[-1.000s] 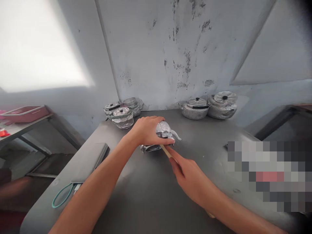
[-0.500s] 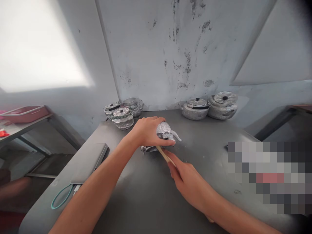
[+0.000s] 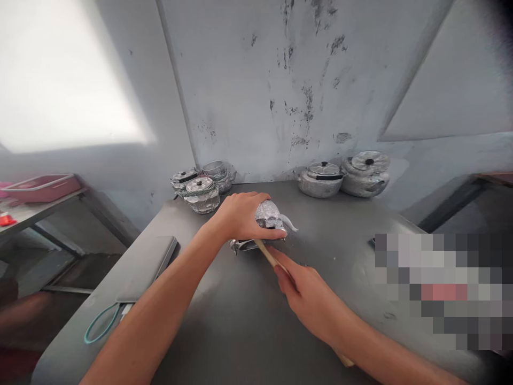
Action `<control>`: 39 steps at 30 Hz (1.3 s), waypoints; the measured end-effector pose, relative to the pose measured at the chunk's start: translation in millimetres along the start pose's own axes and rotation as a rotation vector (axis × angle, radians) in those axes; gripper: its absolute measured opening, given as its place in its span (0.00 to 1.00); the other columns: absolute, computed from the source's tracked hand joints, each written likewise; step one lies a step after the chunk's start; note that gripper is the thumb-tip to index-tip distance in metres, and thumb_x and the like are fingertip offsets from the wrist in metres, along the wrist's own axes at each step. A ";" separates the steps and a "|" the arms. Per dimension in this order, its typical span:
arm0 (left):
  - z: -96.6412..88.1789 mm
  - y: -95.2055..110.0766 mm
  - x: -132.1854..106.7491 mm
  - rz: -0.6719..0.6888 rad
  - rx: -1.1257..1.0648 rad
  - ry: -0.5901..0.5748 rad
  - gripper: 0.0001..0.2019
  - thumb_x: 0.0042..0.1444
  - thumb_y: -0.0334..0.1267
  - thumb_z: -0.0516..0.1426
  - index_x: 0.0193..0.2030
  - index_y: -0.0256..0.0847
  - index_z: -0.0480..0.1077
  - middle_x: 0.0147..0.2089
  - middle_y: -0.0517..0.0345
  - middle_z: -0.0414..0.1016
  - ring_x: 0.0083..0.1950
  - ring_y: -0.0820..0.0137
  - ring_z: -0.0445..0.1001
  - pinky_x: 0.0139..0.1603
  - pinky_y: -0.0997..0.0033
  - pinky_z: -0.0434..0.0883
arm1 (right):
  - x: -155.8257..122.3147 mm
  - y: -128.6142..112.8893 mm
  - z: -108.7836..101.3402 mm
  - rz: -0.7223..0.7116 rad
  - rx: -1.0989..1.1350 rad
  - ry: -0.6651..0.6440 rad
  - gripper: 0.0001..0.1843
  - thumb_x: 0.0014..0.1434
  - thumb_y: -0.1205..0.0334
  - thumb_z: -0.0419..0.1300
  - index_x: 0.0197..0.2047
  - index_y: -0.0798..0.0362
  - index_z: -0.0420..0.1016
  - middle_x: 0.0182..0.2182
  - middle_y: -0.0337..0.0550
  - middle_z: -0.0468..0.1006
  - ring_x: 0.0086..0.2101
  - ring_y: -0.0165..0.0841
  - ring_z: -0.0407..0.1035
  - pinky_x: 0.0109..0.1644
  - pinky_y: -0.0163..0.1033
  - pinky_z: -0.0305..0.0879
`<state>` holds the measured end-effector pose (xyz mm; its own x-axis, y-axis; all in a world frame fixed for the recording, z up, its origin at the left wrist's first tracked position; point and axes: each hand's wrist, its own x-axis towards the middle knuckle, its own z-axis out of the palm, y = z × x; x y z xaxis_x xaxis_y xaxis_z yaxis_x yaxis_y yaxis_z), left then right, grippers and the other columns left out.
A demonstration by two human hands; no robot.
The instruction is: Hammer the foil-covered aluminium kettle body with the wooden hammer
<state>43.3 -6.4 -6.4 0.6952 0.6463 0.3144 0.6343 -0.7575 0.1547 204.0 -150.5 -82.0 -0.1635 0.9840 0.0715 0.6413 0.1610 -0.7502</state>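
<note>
A small silvery metal teapot (image 3: pixel 272 216) lies on its side on the grey metal table (image 3: pixel 240 315), its spout pointing right. My left hand (image 3: pixel 240 216) is wrapped over it from the left, holding it down. My right hand (image 3: pixel 310 299) grips a thin wooden stick (image 3: pixel 266 254), whose far tip reaches the pot's lower edge under my left thumb. The stick's rear end (image 3: pixel 344 361) shows below my right forearm.
Small silvery lidded pots (image 3: pixel 200 192) stand at the back left, two larger ones (image 3: pixel 344 176) at the back right against the stained wall. A grey flat case with a teal cord (image 3: pixel 144 267) lies at the table's left edge. Left, a side table holds a pink tray (image 3: pixel 40 184).
My right hand has slid back a little and the stick's tip has shifted slightly left along the pot's lower edge. My left hand and the pot have stayed put.
</note>
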 end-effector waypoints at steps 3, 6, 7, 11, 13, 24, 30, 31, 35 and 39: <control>-0.1 -0.1 0.4 0.003 -0.003 0.002 0.42 0.47 0.73 0.57 0.61 0.47 0.69 0.54 0.55 0.78 0.50 0.53 0.78 0.47 0.57 0.72 | 0.7 0.7 -1.7 0.030 0.017 0.025 0.28 0.73 0.57 0.41 0.73 0.44 0.54 0.23 0.29 0.59 0.22 0.28 0.51 0.28 0.32 0.53; 0.1 0.3 0.1 0.000 0.000 0.001 0.42 0.47 0.74 0.56 0.61 0.48 0.69 0.54 0.55 0.78 0.50 0.52 0.77 0.46 0.57 0.72 | 1.0 0.9 -1.4 0.048 0.017 -0.018 0.28 0.72 0.57 0.42 0.73 0.44 0.54 0.22 0.28 0.57 0.22 0.28 0.50 0.28 0.32 0.52; 0.3 0.4 0.0 -0.001 0.000 0.000 0.42 0.47 0.74 0.56 0.61 0.48 0.69 0.54 0.55 0.78 0.50 0.52 0.78 0.46 0.57 0.71 | 1.0 0.4 -1.1 0.050 0.013 -0.035 0.27 0.72 0.58 0.42 0.73 0.44 0.55 0.22 0.28 0.57 0.22 0.28 0.50 0.28 0.32 0.51; 0.6 0.0 0.0 -0.001 -0.006 0.000 0.41 0.47 0.73 0.56 0.61 0.48 0.68 0.54 0.55 0.78 0.50 0.53 0.77 0.47 0.57 0.71 | 0.1 -3.3 -0.5 0.062 -0.001 -0.061 0.26 0.72 0.59 0.42 0.71 0.43 0.58 0.22 0.28 0.59 0.22 0.28 0.50 0.28 0.33 0.51; 0.7 -0.5 0.1 0.001 -0.011 -0.001 0.40 0.47 0.72 0.57 0.61 0.48 0.69 0.54 0.55 0.78 0.49 0.53 0.77 0.47 0.57 0.72 | -0.3 -4.3 -0.5 0.072 -0.003 -0.064 0.26 0.72 0.59 0.42 0.71 0.43 0.59 0.22 0.29 0.60 0.22 0.28 0.51 0.28 0.33 0.51; -5.0 3.7 -1.2 -0.002 -0.039 -0.042 0.41 0.47 0.71 0.58 0.62 0.48 0.68 0.55 0.54 0.78 0.51 0.52 0.77 0.48 0.57 0.72 | 1.0 -1.3 -0.3 0.057 -0.001 -0.040 0.27 0.72 0.58 0.42 0.72 0.43 0.57 0.22 0.30 0.62 0.21 0.29 0.54 0.28 0.34 0.54; -3.4 2.4 -1.0 0.006 -0.034 -0.026 0.42 0.47 0.71 0.58 0.63 0.48 0.68 0.55 0.54 0.78 0.52 0.52 0.77 0.50 0.57 0.73 | 1.1 -0.5 1.3 0.035 -0.017 0.021 0.28 0.72 0.57 0.41 0.72 0.48 0.57 0.24 0.32 0.64 0.23 0.30 0.55 0.29 0.35 0.54; -3.0 2.0 -0.9 0.008 -0.033 -0.025 0.42 0.47 0.71 0.58 0.63 0.48 0.67 0.56 0.54 0.77 0.53 0.52 0.77 0.51 0.57 0.72 | 1.6 -0.6 1.5 0.027 -0.028 0.017 0.28 0.72 0.57 0.41 0.72 0.48 0.57 0.23 0.32 0.64 0.23 0.30 0.56 0.30 0.35 0.54; -2.3 1.6 -0.7 0.012 -0.022 -0.028 0.42 0.47 0.71 0.58 0.64 0.48 0.67 0.58 0.54 0.77 0.54 0.52 0.77 0.53 0.56 0.72 | 4.0 -2.2 0.4 0.002 -0.066 0.010 0.29 0.72 0.59 0.41 0.73 0.47 0.54 0.21 0.29 0.58 0.21 0.29 0.50 0.27 0.34 0.48; -2.9 3.3 -0.9 0.010 -0.021 -0.024 0.42 0.47 0.71 0.58 0.63 0.48 0.68 0.56 0.54 0.77 0.52 0.52 0.77 0.51 0.56 0.72 | 4.9 -2.6 -0.8 0.017 -0.067 0.020 0.29 0.71 0.60 0.42 0.73 0.49 0.55 0.21 0.29 0.56 0.20 0.29 0.47 0.26 0.34 0.47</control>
<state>43.7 -9.7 -3.5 0.7096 0.6407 0.2934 0.6201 -0.7655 0.1718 202.1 -146.0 -79.2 -0.1375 0.9878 0.0731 0.6928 0.1486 -0.7056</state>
